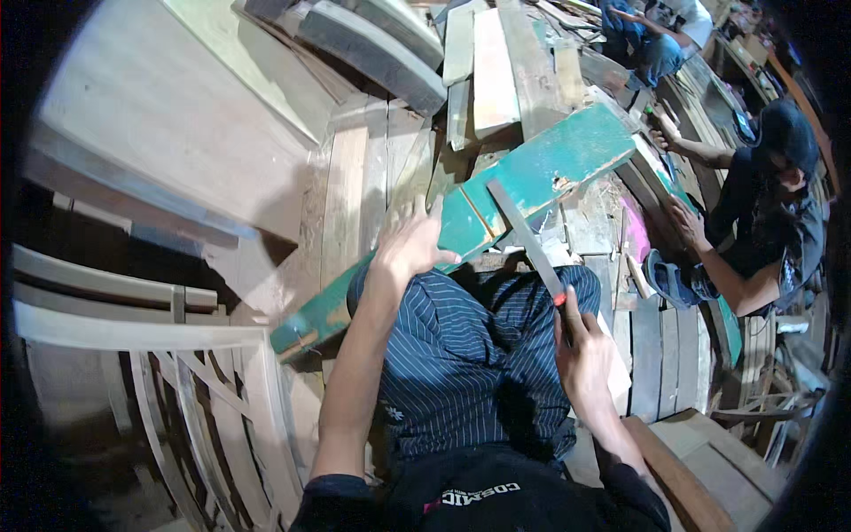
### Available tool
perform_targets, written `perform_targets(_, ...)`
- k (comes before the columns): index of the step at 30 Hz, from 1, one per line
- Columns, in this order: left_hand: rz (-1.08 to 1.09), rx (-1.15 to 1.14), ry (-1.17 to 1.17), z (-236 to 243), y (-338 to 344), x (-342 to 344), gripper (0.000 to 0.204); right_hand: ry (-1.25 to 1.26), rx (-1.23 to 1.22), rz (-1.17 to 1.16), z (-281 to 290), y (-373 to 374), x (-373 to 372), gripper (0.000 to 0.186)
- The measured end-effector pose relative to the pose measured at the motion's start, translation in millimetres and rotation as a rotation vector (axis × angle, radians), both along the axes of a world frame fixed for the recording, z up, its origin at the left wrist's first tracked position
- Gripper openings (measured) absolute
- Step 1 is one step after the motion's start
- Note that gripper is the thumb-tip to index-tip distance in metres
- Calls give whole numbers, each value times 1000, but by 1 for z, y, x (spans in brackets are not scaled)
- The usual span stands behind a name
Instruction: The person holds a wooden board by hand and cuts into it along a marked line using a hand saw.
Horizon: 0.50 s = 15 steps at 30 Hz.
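A long green-painted wooden board (pixel 550 160) slants across my lap, its paint chipped along the near edge. A bare-wood groove crosses it near the middle. My left hand (pixel 412 238) lies on the board left of that groove, fingers spread and thumb toward me. In my right hand (pixel 581 346), closed over my right thigh, is a long flat metal file (pixel 527 232) with a red band next to my fingers. The file's far end rests on or just over the green surface, right of the groove; contact is unclear.
Stacked planks (pixel 496 71) lie beyond the board. At left stand a large wooden panel (pixel 168 124) and a pale slatted chair-like frame (pixel 142 335). A co-worker in dark clothes (pixel 753 213) sits close at right with hands on planks; another person (pixel 660 35) sits farther back.
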State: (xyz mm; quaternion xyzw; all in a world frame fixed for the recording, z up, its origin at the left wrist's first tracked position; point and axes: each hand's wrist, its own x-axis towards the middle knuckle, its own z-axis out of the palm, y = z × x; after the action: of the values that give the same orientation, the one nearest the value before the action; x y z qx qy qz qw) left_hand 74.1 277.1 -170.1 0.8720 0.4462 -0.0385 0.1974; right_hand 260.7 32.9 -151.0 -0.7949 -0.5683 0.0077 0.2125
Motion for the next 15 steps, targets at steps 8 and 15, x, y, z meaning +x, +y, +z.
perform_targets(8, -17, -28, -12, 7, 4, 6, 110, -14, 3, 6, -20, 66, 3, 48)
perform_targets(15, -17, -25, -8, 13, 2, 10, 109, -21, -145, 70, 10, -9, 11, 55)
